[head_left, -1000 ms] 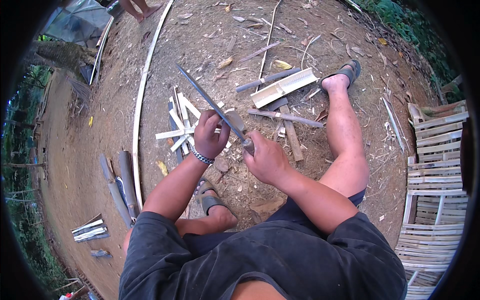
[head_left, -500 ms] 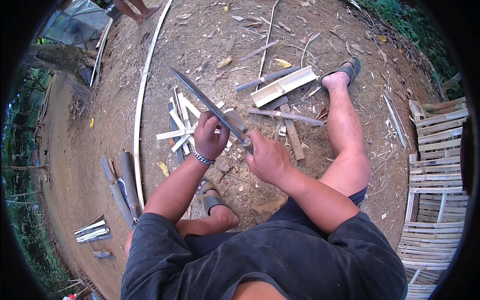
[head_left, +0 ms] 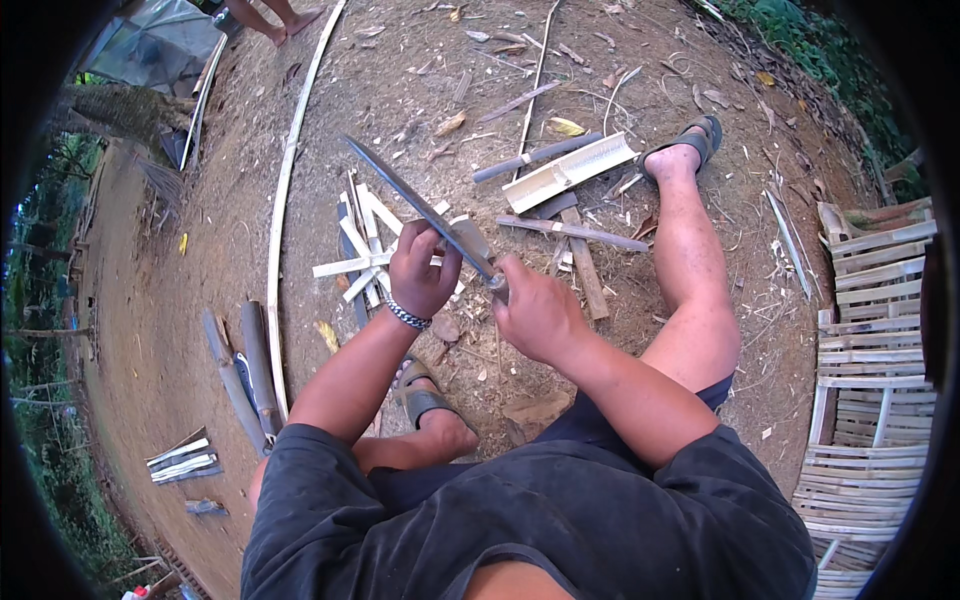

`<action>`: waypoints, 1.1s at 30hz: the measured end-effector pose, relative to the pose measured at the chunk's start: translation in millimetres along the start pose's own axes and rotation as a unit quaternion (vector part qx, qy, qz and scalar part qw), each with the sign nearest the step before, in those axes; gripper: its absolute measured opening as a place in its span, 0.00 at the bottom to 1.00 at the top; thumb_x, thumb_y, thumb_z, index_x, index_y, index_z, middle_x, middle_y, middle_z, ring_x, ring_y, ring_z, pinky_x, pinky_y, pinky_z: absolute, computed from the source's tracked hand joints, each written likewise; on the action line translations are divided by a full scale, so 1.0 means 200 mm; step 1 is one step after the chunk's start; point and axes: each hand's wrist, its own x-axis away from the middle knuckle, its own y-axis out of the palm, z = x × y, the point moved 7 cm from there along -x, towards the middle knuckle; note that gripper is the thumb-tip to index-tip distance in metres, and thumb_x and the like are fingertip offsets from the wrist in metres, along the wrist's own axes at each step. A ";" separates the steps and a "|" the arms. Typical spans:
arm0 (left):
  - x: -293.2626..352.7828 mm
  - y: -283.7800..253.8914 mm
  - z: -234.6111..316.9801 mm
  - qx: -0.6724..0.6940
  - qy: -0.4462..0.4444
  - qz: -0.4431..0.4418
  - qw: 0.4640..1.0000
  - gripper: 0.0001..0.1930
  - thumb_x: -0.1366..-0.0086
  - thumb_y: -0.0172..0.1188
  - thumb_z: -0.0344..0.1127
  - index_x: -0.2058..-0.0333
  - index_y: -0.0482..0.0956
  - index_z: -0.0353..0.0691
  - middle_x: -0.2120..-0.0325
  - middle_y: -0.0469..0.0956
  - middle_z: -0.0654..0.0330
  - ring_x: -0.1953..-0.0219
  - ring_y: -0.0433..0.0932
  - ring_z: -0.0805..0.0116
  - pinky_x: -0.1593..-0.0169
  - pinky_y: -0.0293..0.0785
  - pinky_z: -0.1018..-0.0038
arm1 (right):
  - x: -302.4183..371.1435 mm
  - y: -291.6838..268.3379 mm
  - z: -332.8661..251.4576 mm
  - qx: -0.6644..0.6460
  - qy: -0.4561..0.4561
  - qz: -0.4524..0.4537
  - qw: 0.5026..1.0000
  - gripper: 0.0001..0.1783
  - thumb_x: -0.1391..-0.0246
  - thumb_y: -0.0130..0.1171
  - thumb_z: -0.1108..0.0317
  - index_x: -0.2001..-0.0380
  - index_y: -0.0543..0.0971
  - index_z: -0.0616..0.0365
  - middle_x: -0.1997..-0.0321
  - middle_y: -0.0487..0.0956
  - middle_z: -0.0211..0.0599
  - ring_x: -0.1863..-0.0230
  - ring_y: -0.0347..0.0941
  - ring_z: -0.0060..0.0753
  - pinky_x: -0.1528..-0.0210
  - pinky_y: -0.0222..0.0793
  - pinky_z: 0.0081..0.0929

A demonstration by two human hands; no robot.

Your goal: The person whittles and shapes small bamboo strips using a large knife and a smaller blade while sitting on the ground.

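Observation:
My right hand (head_left: pixel 540 310) is closed round the handle of a machete (head_left: pixel 405 190). Its long dark blade slants up and left, past the fingers of my left hand. My left hand (head_left: pixel 424 268), with a chain bracelet at the wrist, is raised with curled fingers close against the blade. What those fingers grip is hidden behind the blade. A flat, pale brown piece (head_left: pixel 470 236) shows just beyond the blade; I cannot tell whether a hand holds it. On the ground past my left hand lies a crossed pile of pale split bamboo strips (head_left: pixel 345 267).
Ahead lie a split bamboo half (head_left: pixel 570 175), a dark stick (head_left: pixel 535 157) and a flat wooden slat (head_left: pixel 586 270). Dark bamboo lengths (head_left: pixel 258 365) rest at left, beside a long pale strip (head_left: pixel 283 200). A slatted bamboo rack (head_left: pixel 870 380) stands at right. Another person's feet (head_left: pixel 290 28) show far left.
Hardly anything differs. My right hand and the machete handle have shifted very slightly; my left hand stays almost in place by the blade.

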 end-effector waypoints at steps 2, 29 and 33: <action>-0.01 -0.01 0.01 0.007 -0.003 -0.006 1.000 0.18 0.45 0.67 0.23 0.57 0.72 0.37 0.63 0.77 0.48 0.69 0.82 0.58 0.70 0.83 0.70 | 0.00 0.00 0.01 -0.009 0.015 -0.005 1.000 0.21 0.44 0.62 0.66 0.50 0.69 0.59 0.67 0.82 0.55 0.61 0.80 0.62 0.56 0.74 0.52; -1.00 -0.13 0.17 -0.358 0.247 -0.195 0.879 0.28 0.26 0.51 0.45 0.36 0.67 0.32 0.30 0.58 0.41 0.30 0.62 0.53 0.26 0.51 0.53 | 0.02 -0.01 0.05 -0.029 0.080 -0.060 0.995 0.20 0.47 0.64 0.66 0.53 0.74 0.61 0.64 0.82 0.61 0.58 0.80 0.64 0.54 0.75 0.53; -0.61 0.08 -0.10 -0.253 0.121 -0.309 0.909 0.42 0.26 0.41 0.60 0.28 0.46 0.32 0.27 0.52 0.45 0.23 0.46 0.56 0.23 0.32 0.56 | 0.02 0.05 0.07 0.027 0.039 -0.084 0.995 0.18 0.48 0.62 0.68 0.55 0.74 0.61 0.67 0.82 0.59 0.60 0.80 0.65 0.54 0.75 0.53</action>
